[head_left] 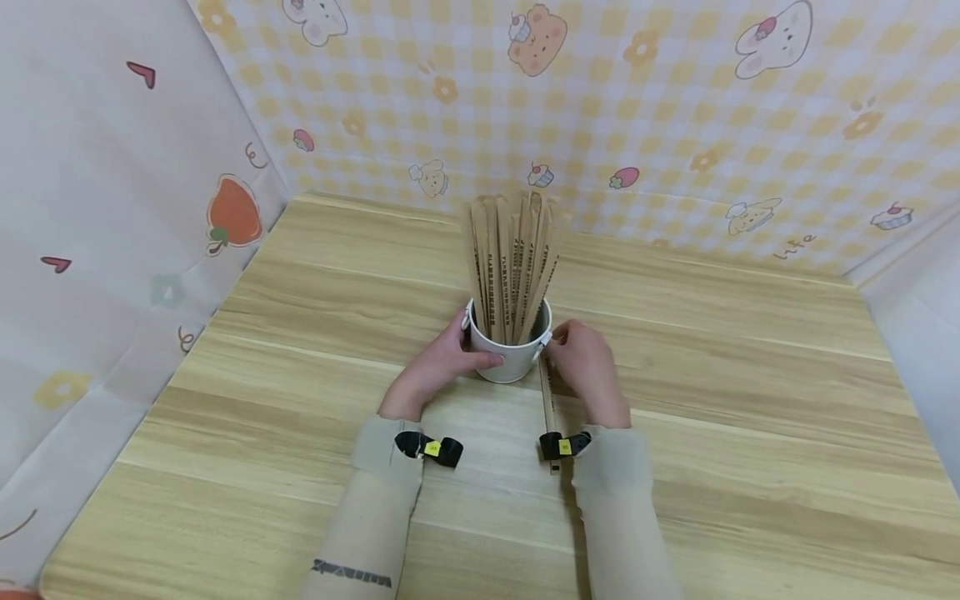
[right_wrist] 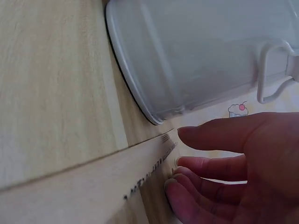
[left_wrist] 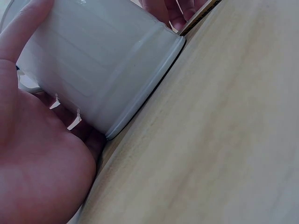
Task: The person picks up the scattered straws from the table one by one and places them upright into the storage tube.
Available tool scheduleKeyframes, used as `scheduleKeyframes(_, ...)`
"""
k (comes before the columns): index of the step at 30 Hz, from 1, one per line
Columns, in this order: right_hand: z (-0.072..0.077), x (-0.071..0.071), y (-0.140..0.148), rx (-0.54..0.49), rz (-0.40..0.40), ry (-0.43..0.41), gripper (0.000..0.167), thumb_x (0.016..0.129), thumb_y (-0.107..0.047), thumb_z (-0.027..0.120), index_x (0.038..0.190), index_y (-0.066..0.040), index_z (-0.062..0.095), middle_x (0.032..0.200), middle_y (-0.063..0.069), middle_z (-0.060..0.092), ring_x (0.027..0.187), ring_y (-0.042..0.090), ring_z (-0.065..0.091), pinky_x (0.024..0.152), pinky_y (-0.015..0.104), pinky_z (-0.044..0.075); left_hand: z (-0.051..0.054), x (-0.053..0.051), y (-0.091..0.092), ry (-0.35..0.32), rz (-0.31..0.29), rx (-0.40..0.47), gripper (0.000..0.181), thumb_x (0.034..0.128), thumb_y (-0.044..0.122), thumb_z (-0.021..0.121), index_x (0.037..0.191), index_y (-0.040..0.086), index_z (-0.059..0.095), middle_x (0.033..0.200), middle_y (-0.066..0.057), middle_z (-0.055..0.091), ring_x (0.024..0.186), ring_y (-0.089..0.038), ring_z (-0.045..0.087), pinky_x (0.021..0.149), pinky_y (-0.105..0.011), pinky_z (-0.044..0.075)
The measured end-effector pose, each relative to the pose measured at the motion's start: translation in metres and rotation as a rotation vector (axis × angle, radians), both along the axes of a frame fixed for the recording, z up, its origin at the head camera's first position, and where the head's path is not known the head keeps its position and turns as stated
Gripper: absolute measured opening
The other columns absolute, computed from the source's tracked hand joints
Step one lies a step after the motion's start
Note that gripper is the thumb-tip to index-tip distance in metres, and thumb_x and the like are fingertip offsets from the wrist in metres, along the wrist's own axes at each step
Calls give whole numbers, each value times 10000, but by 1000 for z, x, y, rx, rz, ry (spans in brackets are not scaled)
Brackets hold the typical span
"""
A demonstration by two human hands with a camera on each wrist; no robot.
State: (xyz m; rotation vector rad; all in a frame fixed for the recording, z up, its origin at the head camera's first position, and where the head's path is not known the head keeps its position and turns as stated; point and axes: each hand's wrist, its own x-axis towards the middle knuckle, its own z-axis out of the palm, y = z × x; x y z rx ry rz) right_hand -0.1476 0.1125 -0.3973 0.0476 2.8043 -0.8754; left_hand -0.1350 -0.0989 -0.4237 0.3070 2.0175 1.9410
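A small white bucket (head_left: 504,365) with little side handles stands upright on the table. My left hand (head_left: 444,357) grips it from the left, the thumb across its front and the fingers behind. Inside stand several long paper-wrapped straws (head_left: 501,267) with dark print, their tops fanned out. One more wrapped straw (right_wrist: 135,175) lies on the table just right of the bucket, partly under the right wrist camera. At its far end is my right hand (head_left: 588,367), with thumb and fingertips close around it and a gap between them in the right wrist view (right_wrist: 233,168).
The wood-grain table (head_left: 750,400) reaches back to a yellow checked wall cloth (head_left: 600,108) with cartoon prints. On the left hangs a white printed cloth (head_left: 112,183). Black wrist cameras (head_left: 447,452) sit on both wrists.
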Motion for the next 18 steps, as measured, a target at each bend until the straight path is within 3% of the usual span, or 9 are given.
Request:
scheduleKeyframes(6,-3,0,-2,23,-3,32,218,839,-221,545,923,-35,623,829,75,616,735,226,545,628,334,451,4,1,0,-17,-1,6,981,685,218,767,1419,230,117,1372,-35,317,1237,-187,319,1024,-347,252)
scheduleKeyframes(13,-5,1,-3,35,-3,65,161,812,-206,572,848,-56,621,786,59,611,712,218,541,615,334,444,25,9,1,-12,-19,2,964,715,161,740,1427,144,90,1390,-98,292,1251,-229,299,1035,-363,236)
scheduleKeyframes(18,-5,2,-4,48,6,90,139,790,-198,590,792,-68,639,753,47,613,698,211,541,629,337,445,21,8,0,0,-21,12,961,711,190,746,1425,162,104,1385,-94,302,1250,-232,302,1035,-381,236)
